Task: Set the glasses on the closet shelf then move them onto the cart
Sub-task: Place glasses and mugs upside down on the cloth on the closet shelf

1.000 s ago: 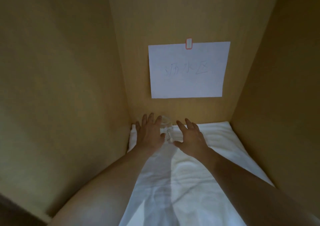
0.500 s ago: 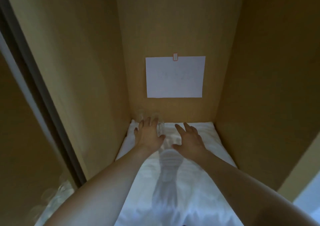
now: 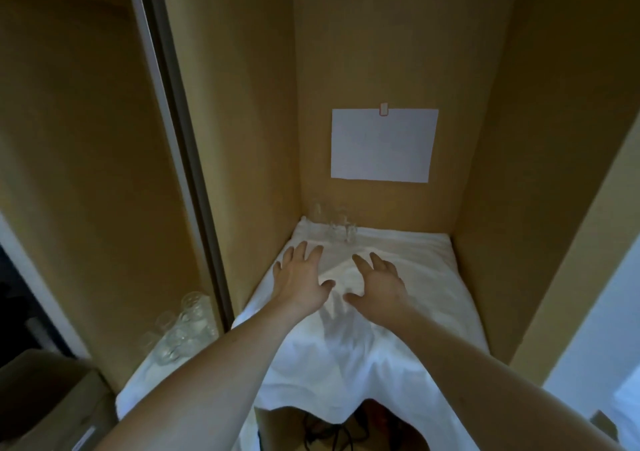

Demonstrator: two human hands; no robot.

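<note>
- Brown cardboard of a box (image 3: 52, 391) is seen at the lower left edge of the view, below a dark gap.
- Clear glasses (image 3: 183, 329) are seen bunched together on a white cloth (image 3: 145, 381) at the lower left, outside the closet and just left of its side panel (image 3: 228, 139); what carries that cloth cannot be told.
- A pale vertical door rail (image 3: 173, 121) is seen running along the front edge of that side panel.
- The shelf is covered by a white towel (image 3: 415, 295), whose front edge is draped over the shelf's front edge.
- The left hand (image 3: 299, 282) is held palm down over the towel near the shelf's left edge, with its fingers spread wide and nothing gripped.
- More glasses (image 3: 334, 222) are seen standing in the shelf's back left corner, on the towel and close to the back wall; they are blurred, so their number cannot be told. They are left apart from both hands, just beyond the fingertips.
- The right hand (image 3: 379, 286) is held palm down just beside the left one, toward the middle of the shelf, with fingers loosely spread and nothing held.
- A white sheet of paper (image 3: 382, 146) is fixed to the back wall above the glasses by a small red-edged tab (image 3: 383, 109) at its top edge; any writing on it cannot be read.
- Dark cables (image 3: 332, 430) are glimpsed below the draped towel, at the bottom edge of the view.
</note>
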